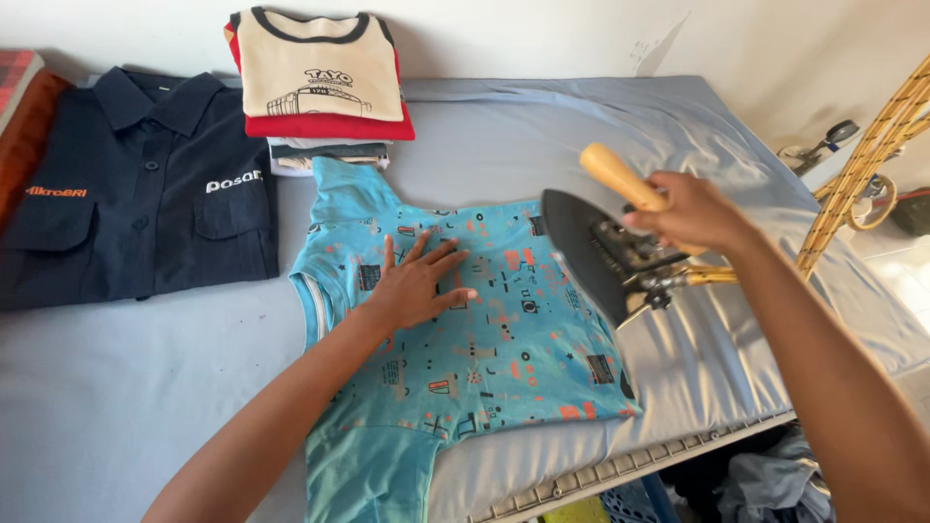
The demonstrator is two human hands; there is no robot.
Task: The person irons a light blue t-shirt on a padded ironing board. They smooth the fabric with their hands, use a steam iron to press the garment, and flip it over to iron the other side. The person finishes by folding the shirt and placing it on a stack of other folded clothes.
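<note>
A small light-blue patterned shirt (504,339) lies flat on a grey sheet (116,387). My left hand (417,281) presses on the shirt's upper part, fingers spread. My right hand (693,211) grips the wooden handle (620,177) of a dark metal iron (591,254), which is tilted up on its side, its flat sole facing left, over the shirt's right edge.
A dark navy button shirt (136,184) lies folded at the far left. A stack of folded clothes (315,82) stands at the back, topped by a cream shirt. A bamboo frame (862,165) leans at the right. Below the surface's front edge are clothes and a basket (630,499).
</note>
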